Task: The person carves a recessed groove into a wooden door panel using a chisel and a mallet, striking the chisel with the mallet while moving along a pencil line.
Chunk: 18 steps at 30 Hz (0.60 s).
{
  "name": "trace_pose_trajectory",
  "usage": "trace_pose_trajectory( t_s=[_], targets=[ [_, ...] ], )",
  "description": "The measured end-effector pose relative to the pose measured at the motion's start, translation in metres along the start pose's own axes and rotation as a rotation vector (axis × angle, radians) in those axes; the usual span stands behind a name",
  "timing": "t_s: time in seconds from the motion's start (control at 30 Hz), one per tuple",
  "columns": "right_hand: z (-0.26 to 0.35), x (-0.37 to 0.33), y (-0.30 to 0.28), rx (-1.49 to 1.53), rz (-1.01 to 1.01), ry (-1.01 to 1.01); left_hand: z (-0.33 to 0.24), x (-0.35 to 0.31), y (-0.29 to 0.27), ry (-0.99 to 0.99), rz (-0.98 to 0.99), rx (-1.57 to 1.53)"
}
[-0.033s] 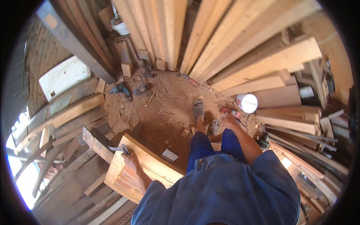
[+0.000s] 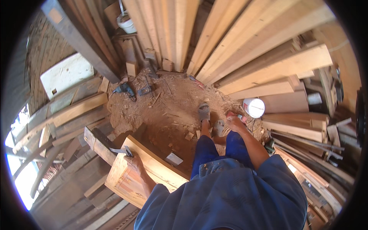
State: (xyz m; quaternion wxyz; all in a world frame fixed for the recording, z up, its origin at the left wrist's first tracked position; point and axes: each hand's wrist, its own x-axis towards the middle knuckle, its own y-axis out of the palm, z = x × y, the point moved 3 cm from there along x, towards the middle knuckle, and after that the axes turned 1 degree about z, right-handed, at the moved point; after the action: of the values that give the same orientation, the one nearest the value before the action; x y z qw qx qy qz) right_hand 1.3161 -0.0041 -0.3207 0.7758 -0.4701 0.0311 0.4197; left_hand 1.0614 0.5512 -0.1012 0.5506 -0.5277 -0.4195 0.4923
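Note:
In my left hand [image 2: 134, 163] is a claw hammer [image 2: 122, 150], its metal head pointing away to the left. That hand is closed and lies over a pale wooden piece made of joined boards [image 2: 126, 180], at my left side. My right hand [image 2: 235, 123] is low, beyond my right knee, its fingers curled at a red tool [image 2: 231, 114]. The hand covers much of this tool, so its kind is unclear. A dark timber [image 2: 100, 147] juts out past the far left end of the wooden piece.
Sawdust and offcuts cover the floor [image 2: 165, 103]. A cordless drill [image 2: 125, 90] lies at the far left. A white bucket [image 2: 253, 107] stands to the right of my right hand. Long planks [image 2: 245, 42] lean at the far side, and more timber is stacked left and right.
The view has shifted slightly. Both hands stay in about the same places, the left still on the hammer and the right still at the red tool.

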Motion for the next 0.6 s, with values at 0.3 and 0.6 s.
trace_pose_trajectory(
  t_s=[0.3,0.6],
  targets=[
    [-0.003,0.157,0.001,0.052,0.285,0.42,0.008,-0.004,0.008,0.031,-0.234,0.037],
    [-0.009,0.349,0.092,-0.049,0.273,0.192,0.015,-0.011,0.012,-0.056,-0.263,0.083]
  ],
)
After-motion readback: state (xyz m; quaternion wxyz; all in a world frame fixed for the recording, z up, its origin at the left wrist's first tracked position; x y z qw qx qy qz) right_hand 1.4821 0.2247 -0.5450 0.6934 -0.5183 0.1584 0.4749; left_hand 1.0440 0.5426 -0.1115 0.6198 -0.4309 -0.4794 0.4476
